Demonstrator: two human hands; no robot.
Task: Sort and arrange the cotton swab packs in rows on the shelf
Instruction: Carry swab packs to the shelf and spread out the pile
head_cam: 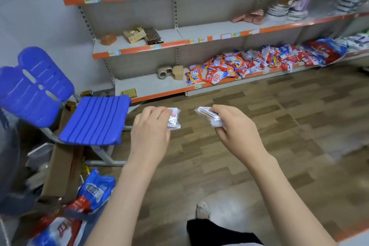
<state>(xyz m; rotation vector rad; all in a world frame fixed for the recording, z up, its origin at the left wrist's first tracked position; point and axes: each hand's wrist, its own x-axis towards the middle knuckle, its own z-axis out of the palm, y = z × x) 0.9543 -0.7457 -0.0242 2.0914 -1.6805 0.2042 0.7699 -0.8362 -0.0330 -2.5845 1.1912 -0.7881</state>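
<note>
Nearest to us, both forearms reach forward over the wood-patterned floor [249, 166]. Our left hand [150, 130] has its fingers [159, 115] curled tightly around a small clear plastic pack of cotton swabs [174, 121], whose white tips show end-on just right of the knuckles; its long axis we cannot tell. Our right hand [235, 126] pinches a flat stack of swab packs [208, 117] between thumb and bent fingers, the stack's long axis running from the fingertips up and to the left, its thin wooden sticks visible through crinkled film. The two bundles sit near each other without touching. Left of the left fingers stands a blue ribbed plastic chair [93, 120], with cardboard and glossy blue-and-red bags [93, 191] below it. Beyond the fingers rises the shelf [151, 88], grey metal with orange edge strips; its lowest level, up and right of the right fingers, carries a loose heap of red, white and blue sachets [239, 66].
</note>
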